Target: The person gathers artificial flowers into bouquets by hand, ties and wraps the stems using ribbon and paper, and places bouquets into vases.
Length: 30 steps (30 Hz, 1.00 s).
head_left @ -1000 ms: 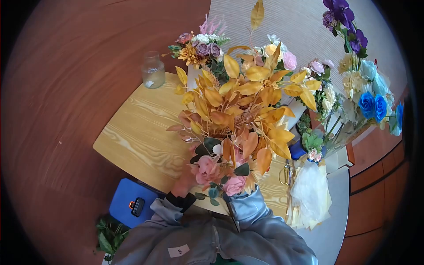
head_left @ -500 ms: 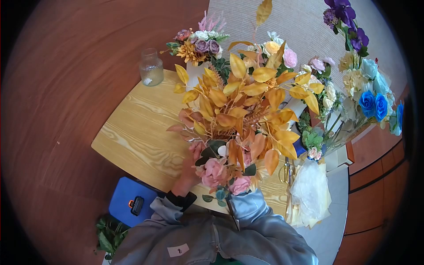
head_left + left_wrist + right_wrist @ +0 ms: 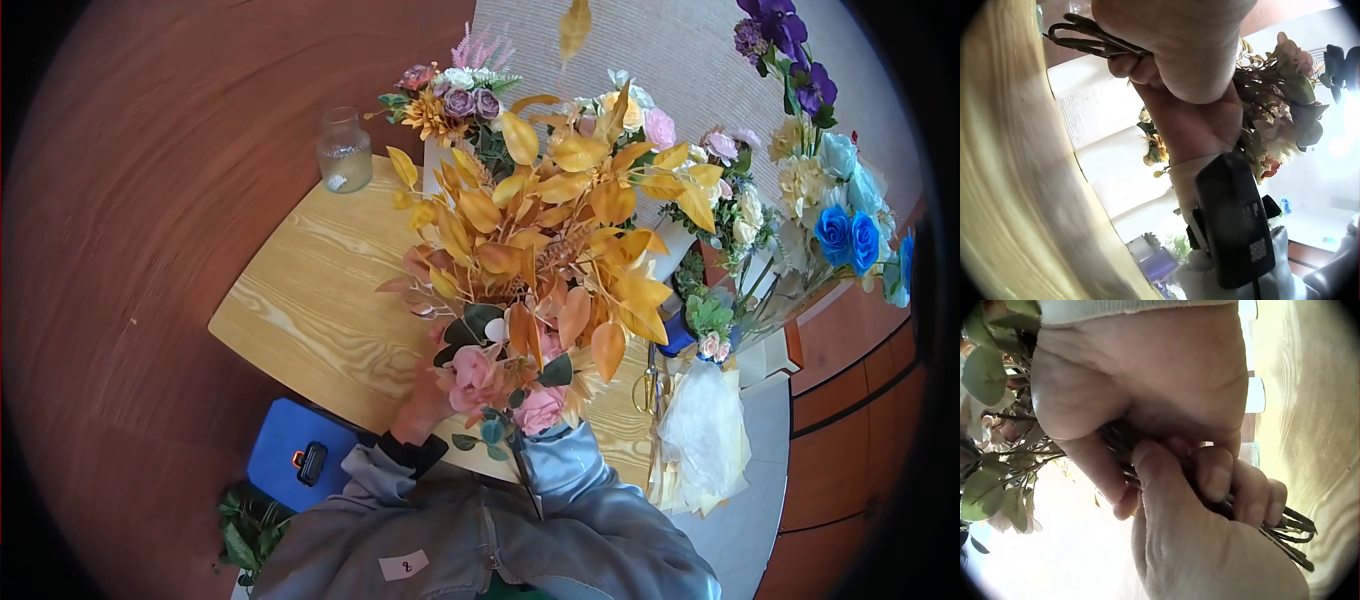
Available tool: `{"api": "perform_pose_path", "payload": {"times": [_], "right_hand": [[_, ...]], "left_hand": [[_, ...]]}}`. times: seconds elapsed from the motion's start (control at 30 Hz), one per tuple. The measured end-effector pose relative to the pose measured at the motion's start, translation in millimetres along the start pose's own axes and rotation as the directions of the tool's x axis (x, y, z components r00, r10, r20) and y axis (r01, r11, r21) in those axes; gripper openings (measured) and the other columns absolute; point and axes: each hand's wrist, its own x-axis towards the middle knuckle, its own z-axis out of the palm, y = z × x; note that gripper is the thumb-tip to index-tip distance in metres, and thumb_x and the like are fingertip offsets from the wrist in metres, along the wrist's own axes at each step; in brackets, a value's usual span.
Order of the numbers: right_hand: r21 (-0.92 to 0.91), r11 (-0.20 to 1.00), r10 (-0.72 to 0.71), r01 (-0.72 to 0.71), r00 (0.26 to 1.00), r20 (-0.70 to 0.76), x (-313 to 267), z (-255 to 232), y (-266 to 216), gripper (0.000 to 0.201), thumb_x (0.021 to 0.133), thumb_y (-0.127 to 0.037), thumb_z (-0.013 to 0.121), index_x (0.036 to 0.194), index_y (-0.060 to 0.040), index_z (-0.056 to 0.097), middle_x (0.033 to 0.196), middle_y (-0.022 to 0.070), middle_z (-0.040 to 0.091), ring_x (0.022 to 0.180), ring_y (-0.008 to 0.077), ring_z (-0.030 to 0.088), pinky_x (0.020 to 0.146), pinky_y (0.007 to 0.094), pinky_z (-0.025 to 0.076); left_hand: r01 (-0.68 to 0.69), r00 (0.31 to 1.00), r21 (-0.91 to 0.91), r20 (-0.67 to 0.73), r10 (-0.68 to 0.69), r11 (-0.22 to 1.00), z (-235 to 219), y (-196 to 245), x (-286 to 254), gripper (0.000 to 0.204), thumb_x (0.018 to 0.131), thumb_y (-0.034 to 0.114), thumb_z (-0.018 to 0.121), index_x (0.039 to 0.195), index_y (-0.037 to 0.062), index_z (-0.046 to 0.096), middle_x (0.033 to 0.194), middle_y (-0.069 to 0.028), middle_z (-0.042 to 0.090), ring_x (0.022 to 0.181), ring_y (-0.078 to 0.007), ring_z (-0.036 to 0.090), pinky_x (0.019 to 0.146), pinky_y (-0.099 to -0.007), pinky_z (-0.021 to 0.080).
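Observation:
A large bouquet with golden leaves (image 3: 500, 210) and pink roses (image 3: 475, 370) stands over the wooden table's near side. Below the flowers in the right wrist view, both hands wrap the bundled dark stems (image 3: 1291, 534): my right hand (image 3: 1141, 375) is closer to the blooms, and my left hand (image 3: 1210, 544) grips beside it, overlapping. From the left wrist, my left hand (image 3: 1175, 40) covers part of my right hand (image 3: 1194, 128), and looped stem ends (image 3: 1088, 40) stick out past the fingers. In the head view, leaves and roses hide my right hand and part of my left hand (image 3: 425, 400).
A glass jar (image 3: 345, 155) stands at the table's far left corner. Vases of mixed flowers (image 3: 460, 105) line the far side, with blue roses (image 3: 845, 238) at right. Scissors (image 3: 646, 385) and white wrapping (image 3: 703, 425) lie at right; a blue case (image 3: 300, 455) is below left.
The bouquet swayed right, then back left, its top leaf tilting with it. My left fingers, partly visible half a second ago, are now more covered by leaves.

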Motion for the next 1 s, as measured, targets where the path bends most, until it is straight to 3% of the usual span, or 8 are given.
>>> {"api": "perform_pose_path", "payload": {"times": [0.2,0.27,0.3,0.4,0.57,0.67,0.77,1.0], "right_hand": [[0.07,0.997,0.026,-0.026,1.0,0.011,-4,-14,-4,0.038,0.075,-0.028,0.056,0.106,-0.0076,0.048,0.092,0.0051,0.055,0.082,0.0201,0.054,0.069,0.0294,0.044],[0.091,0.995,0.039,-0.041,0.999,0.021,2,-18,-6,0.038,0.075,-0.028,0.056,0.106,-0.0075,0.048,0.092,0.0051,0.055,0.082,0.02,0.054,0.069,0.0293,0.044],[0.1,0.994,0.047,-0.05,0.999,0.026,4,-20,-7,0.038,0.075,-0.028,0.056,0.106,-0.0075,0.048,0.091,0.0051,0.055,0.082,0.0199,0.054,0.069,0.0292,0.044],[0.128,0.989,0.07,-0.074,0.997,0.04,3,-16,1,0.038,0.075,-0.028,0.056,0.106,-0.0075,0.047,0.091,0.0051,0.055,0.081,0.0197,0.054,0.068,0.029,0.044],[0.176,0.982,0.069,-0.074,0.997,0.034,4,-17,2,0.038,0.075,-0.027,0.056,0.106,-0.0074,0.047,0.091,0.0052,0.055,0.081,0.0194,0.054,0.068,0.0286,0.044],[0.214,0.975,0.062,-0.066,0.998,0.025,18,-8,9,0.038,0.075,-0.027,0.056,0.106,-0.0073,0.046,0.091,0.0053,0.055,0.08,0.0192,0.054,0.067,0.0284,0.044],[0.257,0.965,0.051,-0.054,0.999,0.019,7,-7,10,0.038,0.076,-0.026,0.056,0.106,-0.0072,0.046,0.09,0.0053,0.055,0.08,0.019,0.054,0.067,0.0282,0.044],[0.363,0.931,0.046,-0.048,0.999,0.015,4,24,47,0.038,0.076,-0.026,0.056,0.107,-0.0071,0.045,0.09,0.0054,0.054,0.079,0.0186,0.054,0.066,0.0276,0.044]], "left_hand": [[0.014,1.0,0.022,0.008,-0.014,1.0,5,-12,5,0.056,0.063,0.024,0.068,0.11,0.0069,0.043,0.097,-0.0062,0.053,0.092,-0.018,0.053,0.079,-0.0308,0.041],[-0.379,0.87,0.417,-0.145,0.472,0.826,8,-49,20,0.067,0.066,0.025,0.065,0.12,0.0021,0.032,0.097,-0.0088,0.053,0.093,-0.021,0.053,0.076,-0.0334,0.042],[-0.423,0.811,0.654,-0.035,0.584,0.627,7,-15,9,0.075,0.07,0.026,0.061,0.126,-0.0018,0.02,0.099,-0.0132,0.051,0.087,-0.0292,0.054,0.068,-0.0375,0.044],[-0.284,0.896,0.555,-0.137,0.423,0.782,15,13,3,0.073,0.07,0.024,0.061,0.125,0.0002,0.021,0.1,-0.016,0.049,0.078,-0.0362,0.053,0.058,-0.0413,0.043],[-0.353,0.851,0.549,-0.147,0.503,0.758,17,5,10,0.059,0.068,0.023,0.061,0.117,0.0066,0.033,0.097,-0.0158,0.049,0.071,-0.0378,0.053,0.053,-0.0425,0.042],[-0.429,0.789,0.696,-0.021,0.614,0.575,10,-13,7,0.052,0.069,0.023,0.061,0.113,0.0072,0.038,0.099,-0.0153,0.049,0.072,-0.0363,0.054,0.054,-0.0409,0.044],[-0.427,0.841,0.775,0.152,0.519,0.466,1,-7,1,0.049,0.074,0.024,0.058,0.115,0.0065,0.039,0.109,-0.0132,0.046,0.086,-0.0293,0.055,0.067,-0.0363,0.047],[-0.421,0.847,0.657,0.038,0.53,0.626,-8,-31,-17,0.046,0.077,0.022,0.055,0.117,0.0059,0.039,0.113,-0.0119,0.044,0.095,-0.0263,0.049,0.076,-0.0342,0.041]]}}
